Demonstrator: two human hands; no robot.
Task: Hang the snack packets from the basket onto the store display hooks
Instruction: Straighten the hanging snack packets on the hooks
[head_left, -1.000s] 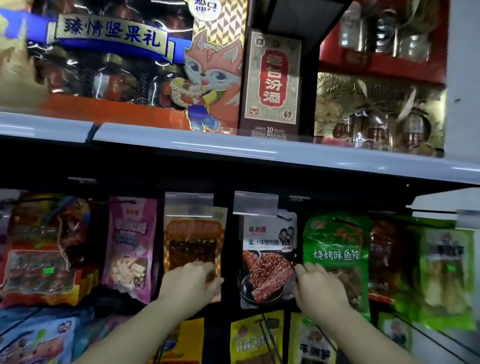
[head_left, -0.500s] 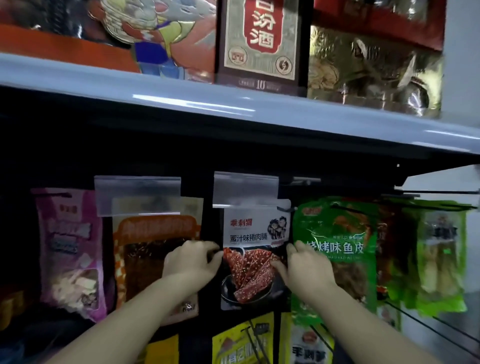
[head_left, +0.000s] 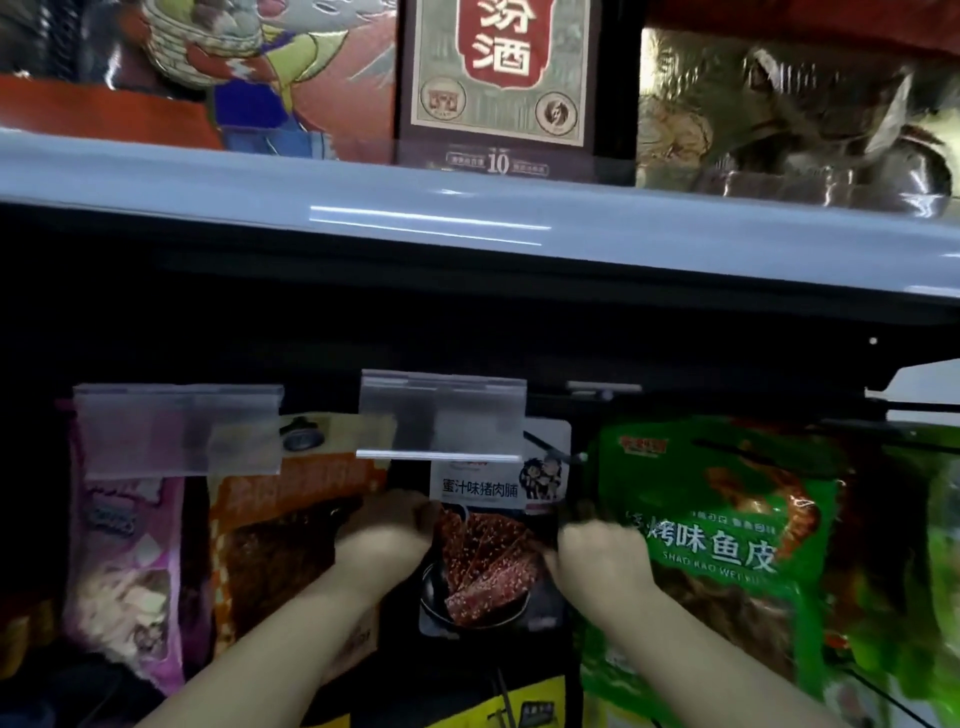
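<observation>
Packets of snacks hang in a row beneath a grey shelf edge (head_left: 467, 228) in a store display. At far left, a pink packet (head_left: 127, 561) hangs behind a clear price-tag holder (head_left: 176, 428), just beside an orange packet (head_left: 291, 525) of dark dried meat. At centre, a person's left hand (head_left: 384, 540) and right hand (head_left: 597, 558) grip the side edges of a white-and-black pork jerky packet (head_left: 493, 551) — fingers of each hand pinched shut on its margin. The packet's top sits under a second clear price-tag holder (head_left: 441, 415), its hang hole hidden, so whether it rests on a hook cannot be told. A green fish-skin packet (head_left: 727, 540) hangs just right of it, touching the right hand. Above the shelf edge stand gift boxes — among them a liquor box (head_left: 498, 78) marked "10".
</observation>
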